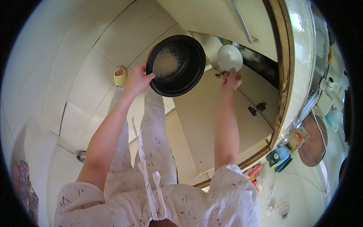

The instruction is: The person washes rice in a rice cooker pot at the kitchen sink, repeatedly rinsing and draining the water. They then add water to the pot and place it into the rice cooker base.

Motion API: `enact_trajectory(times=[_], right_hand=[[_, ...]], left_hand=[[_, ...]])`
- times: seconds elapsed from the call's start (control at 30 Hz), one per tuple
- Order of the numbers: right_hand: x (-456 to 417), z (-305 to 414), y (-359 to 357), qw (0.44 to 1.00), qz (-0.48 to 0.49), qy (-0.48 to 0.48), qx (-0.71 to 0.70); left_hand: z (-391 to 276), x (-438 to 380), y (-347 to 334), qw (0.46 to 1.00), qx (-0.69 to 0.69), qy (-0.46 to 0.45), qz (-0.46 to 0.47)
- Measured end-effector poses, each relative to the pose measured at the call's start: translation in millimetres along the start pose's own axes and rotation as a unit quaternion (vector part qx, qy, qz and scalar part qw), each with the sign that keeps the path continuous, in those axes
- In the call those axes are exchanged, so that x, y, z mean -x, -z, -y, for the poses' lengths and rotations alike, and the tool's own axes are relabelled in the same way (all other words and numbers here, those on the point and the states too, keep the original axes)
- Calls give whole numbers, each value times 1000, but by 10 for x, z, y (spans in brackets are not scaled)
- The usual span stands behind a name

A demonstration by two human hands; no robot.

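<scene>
My left hand (140, 78) grips the near left rim of a round black pot (188, 66), tilted so its inside shows. A patch of pale grains (166, 63), looking like rice, lies against the pot's left side. To the right, my right hand (232, 79) pinches the lower edge of a small white bowl (230, 57). The bowl is held apart from the pot, in front of an open lower cabinet, and what it holds cannot be told.
Below my right arm an open cabinet door (215, 119) with metal hinges stands out. Another door with a metal handle (242, 21) is at the top. Along the right runs a countertop with a round wooden board (312, 142). A drain (81, 156) is in the tiled floor.
</scene>
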State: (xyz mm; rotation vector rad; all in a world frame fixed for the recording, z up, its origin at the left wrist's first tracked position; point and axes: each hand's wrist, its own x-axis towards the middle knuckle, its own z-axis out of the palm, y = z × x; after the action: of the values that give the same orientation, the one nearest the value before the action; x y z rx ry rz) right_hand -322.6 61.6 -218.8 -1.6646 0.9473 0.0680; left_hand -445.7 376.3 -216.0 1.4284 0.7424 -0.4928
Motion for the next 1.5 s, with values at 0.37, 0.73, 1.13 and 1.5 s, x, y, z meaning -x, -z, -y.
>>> enact_trajectory(times=[0.37, 0.73, 1.13, 1.5], right_hand=[[-283, 198, -101, 996, 60, 71, 9], [650, 51, -99, 982, 66, 114, 138], [-690, 106, -250, 843, -116, 439, 290], [-1578, 13, -1021, 671, -9, 535, 513]], left_hand=[[130, -205, -435, 997, 61, 33, -41], [70, -178, -547, 998, 46, 49, -18], [355, -95, -336, 997, 43, 55, -41], [617, 22, -221, 991, 74, 88, -68]])
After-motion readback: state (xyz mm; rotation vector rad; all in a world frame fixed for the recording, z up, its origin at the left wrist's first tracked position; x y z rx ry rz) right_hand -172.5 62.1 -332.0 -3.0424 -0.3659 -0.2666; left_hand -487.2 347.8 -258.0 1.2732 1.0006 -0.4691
